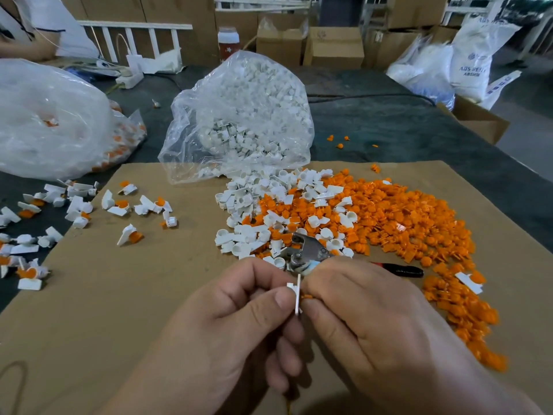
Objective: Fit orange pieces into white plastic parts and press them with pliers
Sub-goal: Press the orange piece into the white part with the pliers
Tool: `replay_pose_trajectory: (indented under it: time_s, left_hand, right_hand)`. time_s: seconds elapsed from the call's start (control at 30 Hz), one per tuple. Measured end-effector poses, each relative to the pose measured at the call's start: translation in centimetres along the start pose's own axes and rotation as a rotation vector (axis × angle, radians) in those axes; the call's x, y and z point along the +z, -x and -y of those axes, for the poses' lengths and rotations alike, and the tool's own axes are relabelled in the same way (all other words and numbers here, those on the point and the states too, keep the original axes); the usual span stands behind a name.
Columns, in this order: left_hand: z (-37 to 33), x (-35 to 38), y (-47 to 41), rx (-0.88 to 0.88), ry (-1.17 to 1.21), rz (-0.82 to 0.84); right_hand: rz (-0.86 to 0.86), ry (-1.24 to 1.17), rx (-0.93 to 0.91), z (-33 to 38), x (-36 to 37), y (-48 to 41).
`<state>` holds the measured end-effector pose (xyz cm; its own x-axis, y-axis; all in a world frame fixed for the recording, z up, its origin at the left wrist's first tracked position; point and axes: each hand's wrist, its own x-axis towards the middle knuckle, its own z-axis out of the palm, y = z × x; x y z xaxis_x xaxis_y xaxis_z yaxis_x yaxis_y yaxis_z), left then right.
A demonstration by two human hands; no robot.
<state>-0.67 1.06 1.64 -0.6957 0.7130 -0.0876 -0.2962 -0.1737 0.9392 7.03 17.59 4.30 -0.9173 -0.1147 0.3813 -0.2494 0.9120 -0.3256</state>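
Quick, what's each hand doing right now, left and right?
Left hand: pinches a white part between thumb and fingers.
Right hand: pinches an orange piece against that part.

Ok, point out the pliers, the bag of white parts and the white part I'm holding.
pliers (309,249): head view, metal head.
bag of white parts (239,94): head view, clear plastic side.
white part (297,295): head view, thin edge.

A factory assembly floor: stacked cardboard boxes (333,46), bulk bag of white parts (239,115) (printed sacks (471,64) behind).
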Motion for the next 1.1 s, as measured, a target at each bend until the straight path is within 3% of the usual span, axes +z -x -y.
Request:
replay_pose_trajectory:
  time_s: [0.13, 0.27, 0.33, 0.4, 0.5, 0.53, 0.63, 0.7, 0.77, 0.83, 0.97, 1.1]
  left_hand:
    - [0.3, -0.3, 0.4, 0.119, -0.113, 0.004]
    - [1.4, -0.5, 1.0, 0.501, -0.661, -0.063]
    - [1.6, -0.4, 1.1, 0.57, -0.78, -0.078]
    - [1.2, -0.2, 0.9, 0.42, -0.564, -0.114]
    - [0.4, -0.9, 0.3, 0.155, -0.254, -0.09]
    - [0.1, -1.0, 0.2, 0.097, -0.205, -0.061]
    - [0.0, -0.9, 0.2, 0.048, -0.155, 0.004]
    - [0.4, -1.0, 0.4, 0.133, -0.266, 0.005]
    - [0.8, -1.0, 0.7, 0.252, -0.412, -0.008]
    - [0.9, -0.8, 0.8, 0.268, -0.439, -0.034]
    - [0.8, -1.0, 0.2, 0.132, -0.249, -0.002]
    - [0.8, -0.9, -0.3, 0.076, -0.069, -0.057]
  right_hand:
    - [0.032, -0.31, 0.171, 0.7, -0.1, 0.4]
    - [0.308, -1.078, 0.672, 0.9, -0.1, 0.1]
    - [0.359, -1.273, 0.798, 0.9, -0.1, -0.2]
    - [0.289, -1.103, 0.684, 1.0, 0.3, 0.1]
    - [0.047, -0.227, 0.205, 0.7, 0.5, 0.5]
    - [-0.004, -0.12, 0.101, 0.5, 0.5, 0.6]
    - [-0.062, -0.087, -0.015, 0.3, 0.9, 0.7]
    - [-0.023, -0.275, 0.181, 0.7, 0.8, 0.6]
    - [0.103, -0.727, 0.428, 1.0, 0.4, 0.4]
    - [0.192, -0.873, 0.501, 0.7, 0.0, 0.7]
    - [0.047, -0.258, 0.19, 0.2, 0.4, 0.8]
    - [0.031, -0.191, 0.17, 0.5, 0.5, 0.6]
